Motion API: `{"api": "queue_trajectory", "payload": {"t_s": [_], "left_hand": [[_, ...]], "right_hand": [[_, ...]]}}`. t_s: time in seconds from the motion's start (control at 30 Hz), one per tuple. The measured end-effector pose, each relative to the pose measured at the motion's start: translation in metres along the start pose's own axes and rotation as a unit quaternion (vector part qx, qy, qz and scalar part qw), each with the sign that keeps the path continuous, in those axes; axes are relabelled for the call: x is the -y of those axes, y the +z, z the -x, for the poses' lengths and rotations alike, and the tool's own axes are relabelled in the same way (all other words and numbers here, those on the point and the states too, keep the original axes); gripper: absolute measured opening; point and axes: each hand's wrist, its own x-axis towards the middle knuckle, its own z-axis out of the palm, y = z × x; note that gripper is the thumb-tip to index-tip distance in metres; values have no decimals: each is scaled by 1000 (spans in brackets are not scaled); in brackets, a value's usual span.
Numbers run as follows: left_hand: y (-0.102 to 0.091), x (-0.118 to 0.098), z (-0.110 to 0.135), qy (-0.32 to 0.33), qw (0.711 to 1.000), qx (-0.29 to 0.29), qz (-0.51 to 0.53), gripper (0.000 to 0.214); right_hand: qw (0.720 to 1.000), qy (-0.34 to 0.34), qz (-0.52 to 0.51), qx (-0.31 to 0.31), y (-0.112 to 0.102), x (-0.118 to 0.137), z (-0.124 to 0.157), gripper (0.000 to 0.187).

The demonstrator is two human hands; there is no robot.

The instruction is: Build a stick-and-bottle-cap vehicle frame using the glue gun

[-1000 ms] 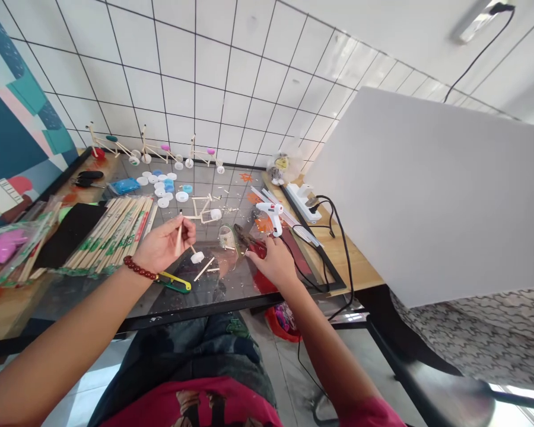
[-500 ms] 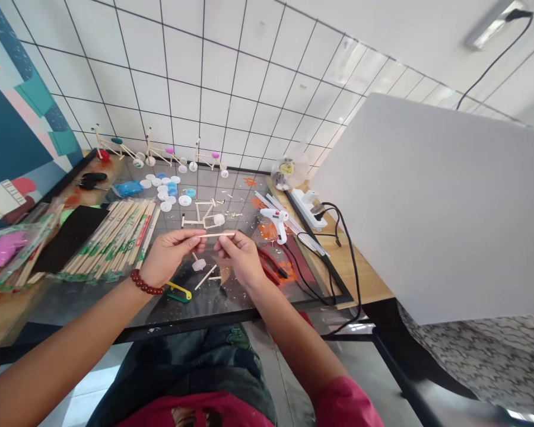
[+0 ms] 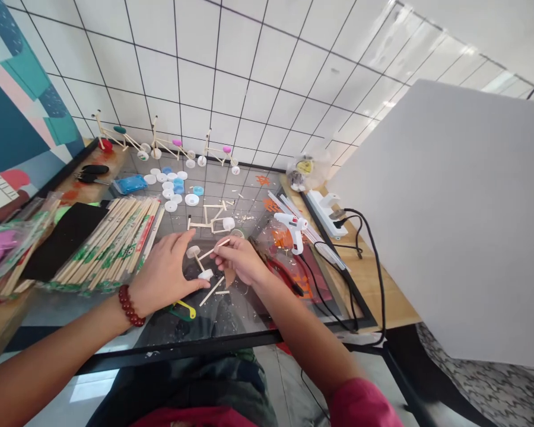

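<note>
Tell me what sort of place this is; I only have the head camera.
Probably a craft or hobby workbench: a hot glue gun lies on the glass-topped bench, with bundled wooden chopsticks nearby, and small stick-built model bicycles with bottle-cap wheels stand along the tiled wall.

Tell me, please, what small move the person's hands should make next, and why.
Probably the left hand should steady the wooden axle with white caps first: its fingers sit just beside the lower cap, while the thin stick pinched in the right hand has its end near the axle.

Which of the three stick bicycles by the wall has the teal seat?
The leftmost stick bicycle: its seat is teal, whereas the middle one and right one have pink seats.
</note>
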Motion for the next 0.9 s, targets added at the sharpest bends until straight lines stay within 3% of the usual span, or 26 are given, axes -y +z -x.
{"api": "queue_trajectory", "payload": {"t_s": [0.23, 0.33, 0.4, 0.5, 0.6, 0.67, 0.77, 0.9], "left_hand": [[3, 12, 2, 29, 997, 59, 51, 87], [1, 18, 3, 51, 993, 78, 66, 87], [0, 22, 3, 54, 993, 83, 70, 86], [2, 27, 3, 51, 993, 79, 77, 84], [4, 32, 6, 44, 993, 65, 91, 85], [6, 35, 8, 38, 993, 60, 98, 87], [6, 37, 11, 34, 993, 63, 98, 86], [6, 38, 11, 35, 992, 67, 102, 83]], "right_hand": [[998, 0, 52, 18, -3, -5, 0, 28], [987, -58, 149, 11, -7, -4, 3, 18], [954, -143, 265, 12, -12, 0, 9, 9], [858, -259, 441, 53, -21, 9, 19, 8], [765, -283, 577, 50, -29, 13, 24, 14], [726, -275, 630, 22, -32, 11, 23, 14], [704, -275, 654, -10, -33, 6, 19, 11], [707, -275, 651, -34, -33, 1, 13, 9]]}}
